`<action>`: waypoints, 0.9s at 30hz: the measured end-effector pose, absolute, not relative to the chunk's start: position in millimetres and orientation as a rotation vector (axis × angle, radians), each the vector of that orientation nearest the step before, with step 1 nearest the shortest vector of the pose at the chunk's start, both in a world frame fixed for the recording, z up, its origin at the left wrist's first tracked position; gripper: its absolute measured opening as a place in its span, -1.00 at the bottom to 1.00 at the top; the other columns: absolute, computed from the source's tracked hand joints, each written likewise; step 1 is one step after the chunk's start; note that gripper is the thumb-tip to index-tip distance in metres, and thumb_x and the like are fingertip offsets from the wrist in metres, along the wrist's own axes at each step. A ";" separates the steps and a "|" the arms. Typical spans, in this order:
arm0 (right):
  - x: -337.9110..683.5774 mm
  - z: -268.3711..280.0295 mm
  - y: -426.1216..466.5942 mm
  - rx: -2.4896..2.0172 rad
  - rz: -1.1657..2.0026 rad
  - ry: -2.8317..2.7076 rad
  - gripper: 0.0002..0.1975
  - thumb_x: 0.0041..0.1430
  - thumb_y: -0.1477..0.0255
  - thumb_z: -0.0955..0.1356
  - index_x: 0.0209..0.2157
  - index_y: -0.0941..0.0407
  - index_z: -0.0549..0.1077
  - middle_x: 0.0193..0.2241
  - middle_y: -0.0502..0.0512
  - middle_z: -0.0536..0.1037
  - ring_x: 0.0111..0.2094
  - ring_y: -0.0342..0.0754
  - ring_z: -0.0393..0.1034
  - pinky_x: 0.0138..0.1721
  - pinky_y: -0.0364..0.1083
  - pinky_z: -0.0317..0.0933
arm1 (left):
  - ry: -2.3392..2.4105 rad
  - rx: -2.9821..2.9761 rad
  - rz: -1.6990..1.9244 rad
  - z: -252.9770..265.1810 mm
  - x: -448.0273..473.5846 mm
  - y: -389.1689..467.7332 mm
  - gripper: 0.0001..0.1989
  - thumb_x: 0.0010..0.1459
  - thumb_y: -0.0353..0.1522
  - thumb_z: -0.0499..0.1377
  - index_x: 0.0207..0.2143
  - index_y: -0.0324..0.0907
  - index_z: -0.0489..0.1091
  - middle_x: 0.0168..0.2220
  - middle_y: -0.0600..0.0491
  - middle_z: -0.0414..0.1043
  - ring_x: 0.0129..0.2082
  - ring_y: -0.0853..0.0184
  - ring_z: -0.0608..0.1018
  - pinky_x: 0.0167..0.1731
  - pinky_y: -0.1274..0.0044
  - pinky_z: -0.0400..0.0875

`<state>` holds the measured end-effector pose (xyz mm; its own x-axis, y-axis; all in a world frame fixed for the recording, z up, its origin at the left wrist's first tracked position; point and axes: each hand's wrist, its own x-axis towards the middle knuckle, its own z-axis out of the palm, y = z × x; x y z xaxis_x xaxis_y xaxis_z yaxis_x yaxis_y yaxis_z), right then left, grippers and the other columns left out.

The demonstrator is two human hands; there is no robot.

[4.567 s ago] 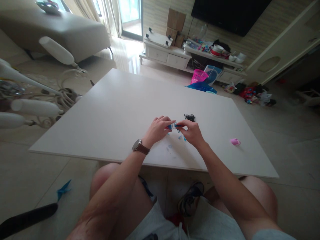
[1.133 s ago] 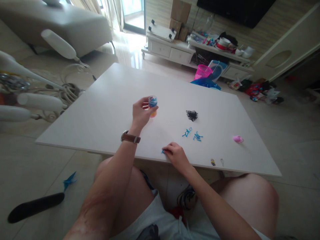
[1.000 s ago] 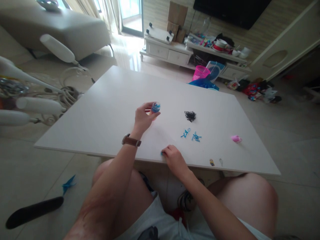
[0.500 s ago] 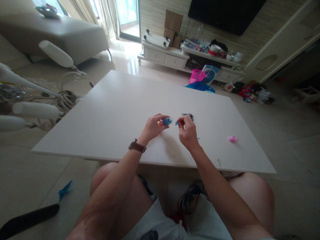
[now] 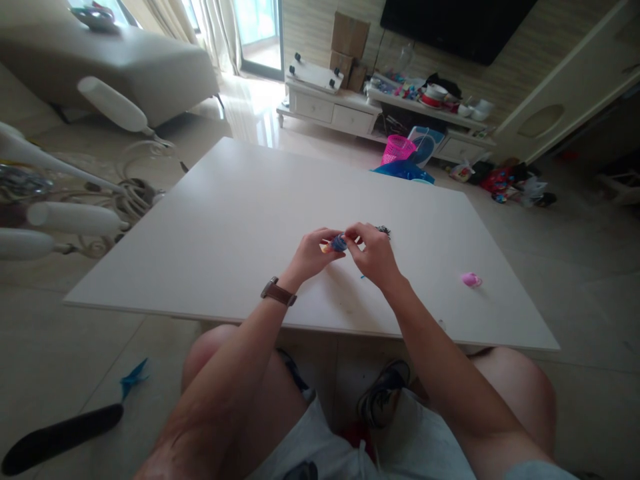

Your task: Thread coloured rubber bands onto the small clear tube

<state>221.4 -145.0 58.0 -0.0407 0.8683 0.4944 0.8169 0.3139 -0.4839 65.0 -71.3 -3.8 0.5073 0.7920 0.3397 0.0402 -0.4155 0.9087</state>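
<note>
My left hand (image 5: 313, 252) holds a small clear jar (image 5: 335, 245) with blue and orange contents, tipped on its side above the white table (image 5: 240, 220). My right hand (image 5: 374, 257) meets it at the jar's mouth, fingertips pinched together there; whatever they pinch is too small to see. A heap of black bands (image 5: 384, 231) peeks out just behind my right hand. A bit of blue (image 5: 362, 276) shows under that hand.
A small pink piece (image 5: 471, 280) lies on the table to the right. A pink basket (image 5: 397, 149) and blue bag stand on the floor beyond the far edge. White lamp arms (image 5: 70, 217) lie left of the table. A black object (image 5: 60, 437) lies on the floor.
My right hand rose from the table's near edge with a small blue piece and came to the jar's mouth. My left hand lowered and tipped the jar towards it.
</note>
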 end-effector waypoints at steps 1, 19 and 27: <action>221.4 59.5 -145.3 -1.495 0.075 -1.848 -0.91 0.26 0.52 0.32 -0.30 0.06 0.45 -0.41 0.03 0.52 -0.31 -0.02 0.39 -0.24 -0.07 0.27 | 0.686 1.789 1.008 -3.8 65.9 -71.3 -0.64 0.01 -0.41 0.39 -0.08 -0.13 0.59 -0.16 0.02 0.60 -0.18 0.33 0.61 -0.08 0.47 0.53; 239.5 54.7 -160.6 -1.591 0.151 -2.212 -0.68 0.43 0.32 0.24 -0.17 -0.10 0.66 0.32 0.00 0.31 0.29 0.21 -0.02 0.25 0.33 -0.04 | 0.657 1.921 0.950 1.5 65.7 -83.3 -0.68 0.07 -0.36 0.37 -0.07 -0.12 0.59 -0.16 0.02 0.59 -0.20 0.34 0.60 -0.15 0.50 0.47; 239.0 63.1 -146.4 -1.587 0.309 -2.366 -0.54 0.49 0.18 0.15 -0.17 -0.11 0.67 0.26 0.04 0.37 0.31 0.24 -0.02 0.21 0.35 -0.05 | 0.673 1.972 0.962 3.0 67.0 -90.8 -0.73 0.12 -0.39 0.33 -0.09 -0.10 0.59 -0.13 0.03 0.60 -0.22 0.36 0.57 -0.20 0.53 0.43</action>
